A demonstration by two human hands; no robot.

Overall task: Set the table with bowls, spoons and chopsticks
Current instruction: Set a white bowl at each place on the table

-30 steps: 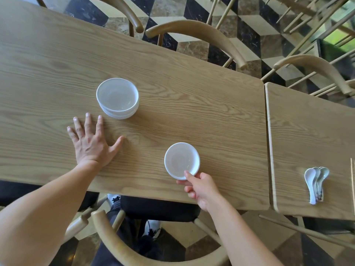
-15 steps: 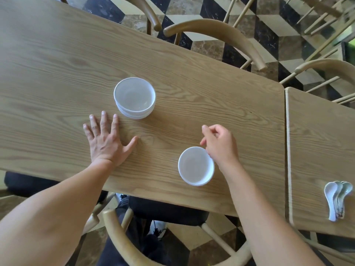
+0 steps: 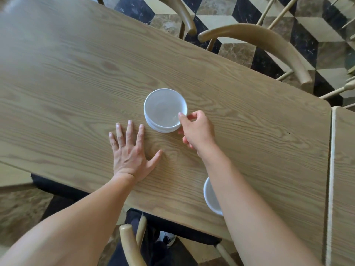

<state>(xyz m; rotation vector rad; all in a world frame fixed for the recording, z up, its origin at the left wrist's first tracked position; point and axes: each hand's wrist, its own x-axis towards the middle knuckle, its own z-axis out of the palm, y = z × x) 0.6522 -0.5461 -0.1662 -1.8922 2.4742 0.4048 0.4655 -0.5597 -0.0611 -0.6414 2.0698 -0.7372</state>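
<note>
A small stack of white bowls (image 3: 163,110) stands in the middle of the long wooden table (image 3: 76,77). My right hand (image 3: 197,129) pinches the right rim of the top bowl, thumb inside and fingers outside. A single white bowl (image 3: 209,196) sits near the table's front edge, half hidden under my right forearm. My left hand (image 3: 130,152) lies flat on the wood, fingers spread, just left of and below the stack. No spoons or chopsticks are in view.
Curved wooden chair backs (image 3: 269,43) line the far side over a checkered floor. Another chair (image 3: 130,244) stands at the near edge below me. A second table (image 3: 343,169) abuts on the right.
My right hand left the single bowl near the front edge and reached up to the stack, taking hold of the top bowl's rim. The view shifted left; the spoons dropped out of sight.
</note>
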